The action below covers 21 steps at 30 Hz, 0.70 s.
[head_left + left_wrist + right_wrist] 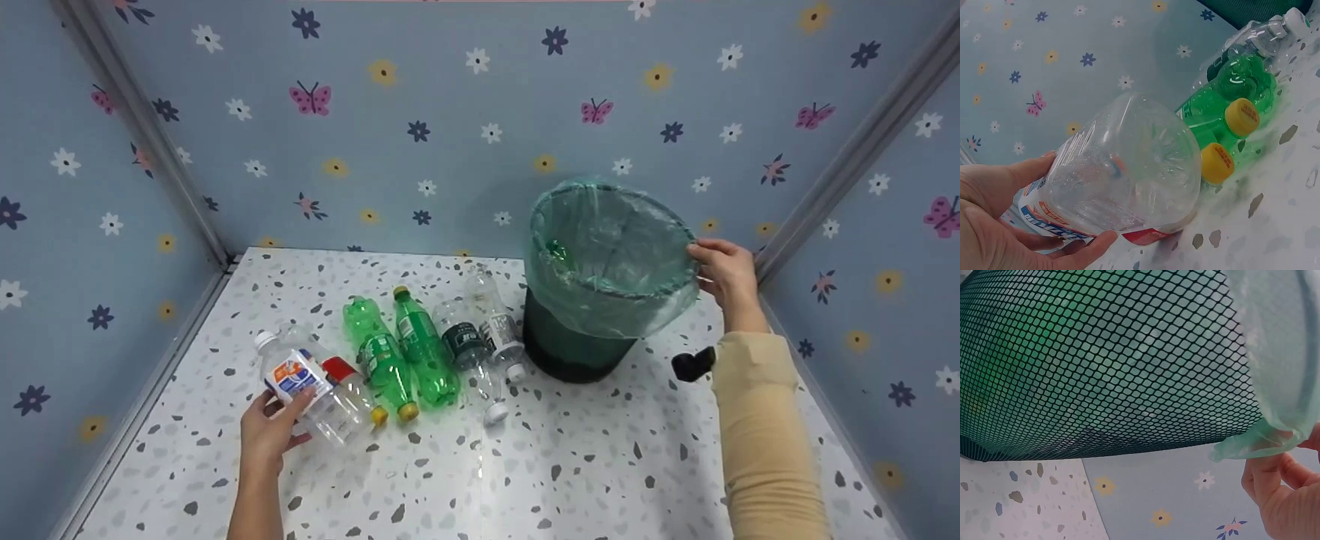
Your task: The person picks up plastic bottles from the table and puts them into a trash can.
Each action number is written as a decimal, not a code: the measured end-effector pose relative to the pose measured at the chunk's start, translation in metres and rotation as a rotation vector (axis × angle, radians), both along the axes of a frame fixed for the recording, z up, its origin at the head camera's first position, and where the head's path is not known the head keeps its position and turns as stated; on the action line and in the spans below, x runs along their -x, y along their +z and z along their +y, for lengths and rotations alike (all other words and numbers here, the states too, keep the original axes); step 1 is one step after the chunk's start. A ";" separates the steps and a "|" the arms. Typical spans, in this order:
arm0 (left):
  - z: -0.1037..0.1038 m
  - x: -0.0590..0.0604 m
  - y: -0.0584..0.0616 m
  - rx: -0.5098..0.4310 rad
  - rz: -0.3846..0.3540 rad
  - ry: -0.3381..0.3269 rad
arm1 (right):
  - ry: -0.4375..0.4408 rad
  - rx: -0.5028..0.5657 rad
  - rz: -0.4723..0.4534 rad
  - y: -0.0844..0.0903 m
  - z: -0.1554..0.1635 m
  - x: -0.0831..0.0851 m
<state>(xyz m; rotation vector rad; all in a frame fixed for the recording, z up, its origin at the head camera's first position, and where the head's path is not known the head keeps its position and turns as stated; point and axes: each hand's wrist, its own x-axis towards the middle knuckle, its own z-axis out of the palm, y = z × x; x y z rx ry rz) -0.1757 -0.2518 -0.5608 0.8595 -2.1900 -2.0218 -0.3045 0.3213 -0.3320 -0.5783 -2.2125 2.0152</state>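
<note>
My left hand [271, 427] grips a clear plastic bottle [311, 390] with a white cap and an orange-and-blue label, tilted at the left end of a row of bottles. In the left wrist view its base [1168, 157] faces the camera, fingers and thumb around its label. My right hand [724, 270] pinches the rim of a dark mesh trash bin [570, 349] at its right side, over the pale green bag [622, 307] lining it. The right wrist view shows the bag's edge [1264, 441] at the fingers. Something green [559, 253] shows inside the bag.
Beside the held bottle lie a red-labelled bottle [352, 382], two green bottles [386, 367] [427, 352] and two clear bottles [476, 360] [495, 319], on a white speckled surface [555, 480]. Flower-patterned walls [450, 82] enclose it at the back and both sides.
</note>
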 end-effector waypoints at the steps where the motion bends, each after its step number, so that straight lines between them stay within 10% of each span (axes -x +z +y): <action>1: -0.002 0.005 -0.009 0.005 0.025 0.011 | 0.001 0.008 0.001 0.000 0.000 0.000; 5: -0.007 0.032 -0.045 0.049 0.109 0.033 | 0.007 0.025 0.002 0.001 0.000 -0.001; 8: 0.001 0.043 -0.039 0.024 0.159 0.013 | 0.011 0.016 0.004 0.001 0.000 -0.001; 10: 0.014 0.043 -0.019 -0.007 0.198 0.001 | 0.011 0.003 0.006 0.001 0.000 -0.001; 17: 0.095 -0.001 0.127 -0.060 0.280 -0.060 | 0.005 -0.006 0.005 0.000 0.000 -0.002; 21: 0.123 -0.007 0.166 -0.097 0.299 -0.111 | 0.005 -0.005 0.013 0.000 0.000 -0.003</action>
